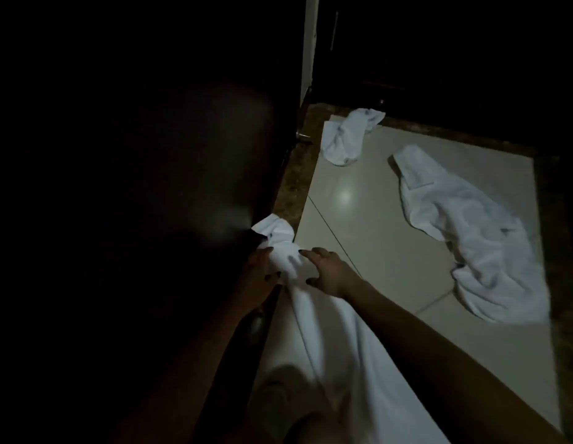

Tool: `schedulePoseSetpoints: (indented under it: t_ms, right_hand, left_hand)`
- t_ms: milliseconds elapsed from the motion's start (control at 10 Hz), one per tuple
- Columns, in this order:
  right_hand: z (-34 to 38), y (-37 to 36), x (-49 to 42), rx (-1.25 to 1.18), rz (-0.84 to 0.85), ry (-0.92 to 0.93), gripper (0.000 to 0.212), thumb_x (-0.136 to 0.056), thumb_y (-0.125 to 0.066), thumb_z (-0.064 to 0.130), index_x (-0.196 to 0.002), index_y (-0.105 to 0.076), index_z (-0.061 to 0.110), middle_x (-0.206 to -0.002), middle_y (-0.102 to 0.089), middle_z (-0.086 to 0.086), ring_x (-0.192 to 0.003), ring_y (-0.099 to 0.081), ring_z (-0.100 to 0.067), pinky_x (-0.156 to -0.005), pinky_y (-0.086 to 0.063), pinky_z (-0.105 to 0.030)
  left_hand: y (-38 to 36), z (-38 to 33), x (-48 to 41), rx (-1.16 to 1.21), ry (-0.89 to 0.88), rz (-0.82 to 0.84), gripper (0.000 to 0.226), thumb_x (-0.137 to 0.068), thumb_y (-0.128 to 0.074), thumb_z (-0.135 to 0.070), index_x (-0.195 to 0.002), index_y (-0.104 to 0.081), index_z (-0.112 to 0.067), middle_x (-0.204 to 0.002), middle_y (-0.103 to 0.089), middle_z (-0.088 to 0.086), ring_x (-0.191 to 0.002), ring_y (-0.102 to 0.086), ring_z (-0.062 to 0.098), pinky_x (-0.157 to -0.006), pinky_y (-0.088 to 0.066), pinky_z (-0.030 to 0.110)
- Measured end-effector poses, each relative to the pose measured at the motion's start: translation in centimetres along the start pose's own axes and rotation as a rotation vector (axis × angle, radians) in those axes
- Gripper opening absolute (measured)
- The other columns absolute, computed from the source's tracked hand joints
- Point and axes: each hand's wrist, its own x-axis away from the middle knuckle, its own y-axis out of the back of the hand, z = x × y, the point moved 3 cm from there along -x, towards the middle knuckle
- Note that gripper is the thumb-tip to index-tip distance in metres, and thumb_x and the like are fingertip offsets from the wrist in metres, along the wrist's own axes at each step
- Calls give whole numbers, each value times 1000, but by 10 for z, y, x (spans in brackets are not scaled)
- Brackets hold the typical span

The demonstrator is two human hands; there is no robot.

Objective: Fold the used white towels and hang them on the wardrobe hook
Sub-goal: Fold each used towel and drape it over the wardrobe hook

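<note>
Head view, a very dim room. A white towel [336, 354] is gathered into a tight neck against the dark wardrobe [214, 174]. Both hands meet at that neck.

The left hand [258, 277] comes in from below with its fingers curled round the gathered cloth, squeezing it. The right hand [327, 270] lies just beside it, fingers spread and fairly straight against the fabric and thumb low. It looks to be steadying the cloth, not clutching it.

Above the grip a short bunched end of the cloth sticks up. Below the grip the rest hangs in a long smooth drape toward the camera. Bunching it this way probably serves to catch it on the hook, but the hook cannot be made out in the dark. Both forearms reach forward and up, and the right crosses over the drape.

Well beyond the grip, two more towels lie crumpled and unfolded on the pale tiled floor [359, 225]. The small towel [346, 139] is farthest away, and the large towel [471, 235] sprawls to the right.
</note>
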Motion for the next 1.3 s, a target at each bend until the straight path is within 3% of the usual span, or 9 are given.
schedulePoseSetpoints:
  t_ms: [400, 500, 600, 700, 800, 900, 1000, 1200, 1300]
  right_hand:
    - [-71, -106, -167, 101, -201, 26, 54, -93, -55, 23, -145, -40, 20, -141, -46, -11, -123, -45, -32, -96, -43, -39]
    - [-77, -111, -169, -121, -343, 3, 26, -94, -50, 16, -113, -66, 9, -109, -66, -12, -102, -58, -29, -82, -46, -35]
    - [-81, -95, -145, -556, -433, -45, 16, -94, -52, 9, -86, -64, 1, -85, -66, -12, -81, -60, -26, -70, -42, -32]
    - [-74, -47, -101, -648, -429, -68, 18, -95, -49, 8, -80, -57, 3, -78, -59, -8, -72, -52, -18, -63, -35, -29]
    - [-56, 20, -40, -726, -412, -75, 18, -94, -47, 7, -78, -54, 10, -73, -59, -9, -65, -52, -13, -60, -38, -23]
    - [-37, 92, 32, -805, -396, -86, 23, -97, -47, 10, -74, -50, 13, -62, -63, -3, -52, -56, -3, -53, -40, -11]
    - [-14, 163, 104, -712, -376, -63, 25, -99, -48, 15, -73, -48, 13, -62, -59, 0, -55, -53, -8, -55, -39, -16]
    - [34, 294, 243, -536, -355, -5, 22, -98, -53, 15, -77, -53, 7, -68, -50, 3, -61, -43, -7, -58, -34, -16]
    - [61, 358, 312, -546, -393, 15, 22, -98, -52, 15, -78, -51, 7, -70, -49, -1, -64, -43, -11, -62, -34, -23]
  left_hand:
    - [-129, 134, -127, 98, -16, -39, 74, -81, -73, -16, -144, -36, -26, -153, -22, -4, -134, -36, 24, -98, -32, 19]
    - [-134, 127, -132, 81, -16, -136, 63, -80, -71, -8, -136, -43, -18, -140, -39, 3, -121, -48, 26, -88, -38, 20]
    - [-109, 103, -129, 113, -3, -197, 39, -85, -63, -4, -122, -57, -14, -124, -56, 9, -113, -54, 25, -81, -34, 14]
    - [-62, 50, -110, 114, -102, -109, 27, -86, -65, -6, -112, -66, -13, -109, -66, 7, -101, -61, 21, -78, -37, 15]
    - [0, -23, -77, 195, -195, -82, 29, -82, -69, -1, -106, -67, -16, -90, -66, -5, -79, -59, -4, -69, -41, 6]
    - [61, -96, -36, 267, -198, -45, 20, -79, -70, 2, -97, -69, -7, -83, -68, 1, -78, -63, 2, -70, -48, 14]
    - [121, -172, 11, 324, -180, 22, 10, -82, -71, -7, -91, -71, -1, -87, -71, 14, -83, -65, 20, -75, -50, 31]
    - [224, -315, 110, 393, -240, 99, 19, -83, -72, -11, -74, -68, 4, -61, -59, 2, -54, -53, 4, -53, -40, 17]
    - [272, -385, 161, 419, -264, 103, 21, -88, -68, -16, -83, -71, 4, -61, -62, -2, -53, -54, 2, -51, -41, 14]
